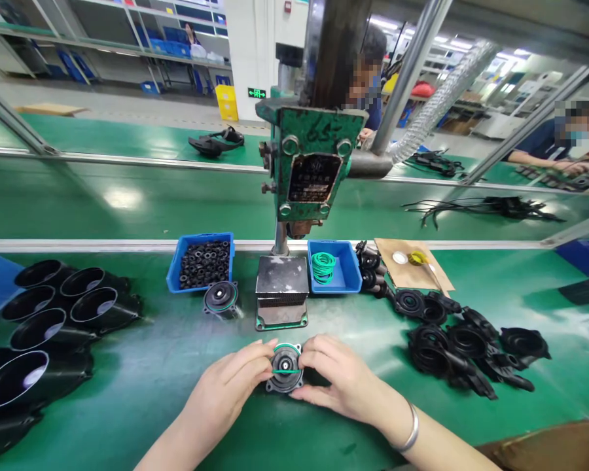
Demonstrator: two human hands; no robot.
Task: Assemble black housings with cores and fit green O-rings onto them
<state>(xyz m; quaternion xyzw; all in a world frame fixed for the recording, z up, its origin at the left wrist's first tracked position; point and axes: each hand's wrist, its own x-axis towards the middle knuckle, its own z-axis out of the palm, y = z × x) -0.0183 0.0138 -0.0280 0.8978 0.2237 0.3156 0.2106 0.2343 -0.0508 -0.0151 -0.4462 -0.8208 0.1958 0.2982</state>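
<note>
Green bench (142,386), shelving (206,63) behind (distant); left fingers (250,356), right fingers (320,356) apparently pinching green ring (286,371) over round part (283,383).

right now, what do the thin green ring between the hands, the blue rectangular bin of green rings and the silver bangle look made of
Thin green ring: probably smooth rubber; it bends, one span straight, another curved. Blue rectangular bin: likely smooth moulded plastic, evenly coloured. Silver bangle: apparently polished metal, bright highlights.

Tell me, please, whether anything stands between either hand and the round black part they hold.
Nothing visible does: the left hand and the right hand hold the round black part from opposite sides, while a green ring runs across its face.
</note>
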